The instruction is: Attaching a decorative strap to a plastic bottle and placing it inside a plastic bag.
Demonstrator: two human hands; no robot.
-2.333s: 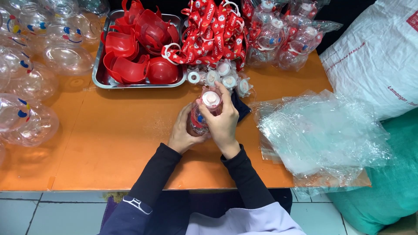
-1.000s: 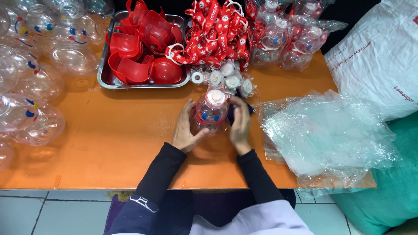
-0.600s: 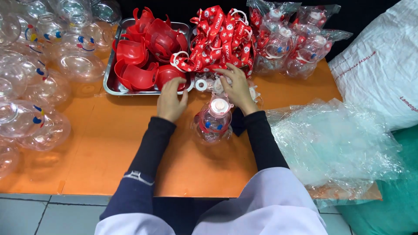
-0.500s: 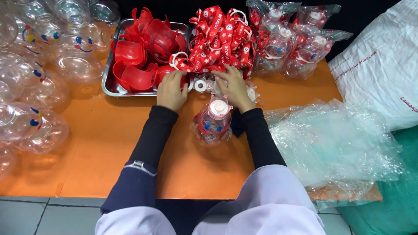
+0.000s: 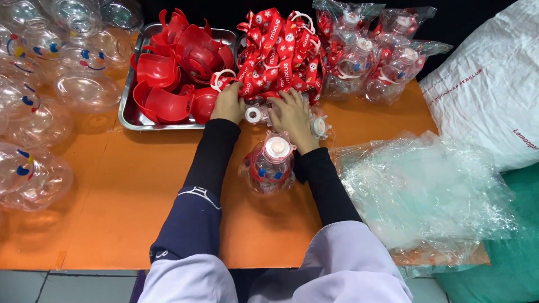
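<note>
An assembled clear round bottle with a red insert and white cap stands on the orange table between my forearms. My left hand reaches into the edge of the pile of red printed straps, fingers curled on a strap by its white ring. My right hand lies fingers spread over small white caps just below the straps. Whether it grips anything is hidden.
A metal tray holds red plastic cup-like parts. Empty clear bottles crowd the left side. Bagged finished bottles lie at the back right, clear plastic bags at the right, a white sack beyond.
Both hands let go of the assembled bottle, which now stands on the table, and reached forward to the straps and caps.
</note>
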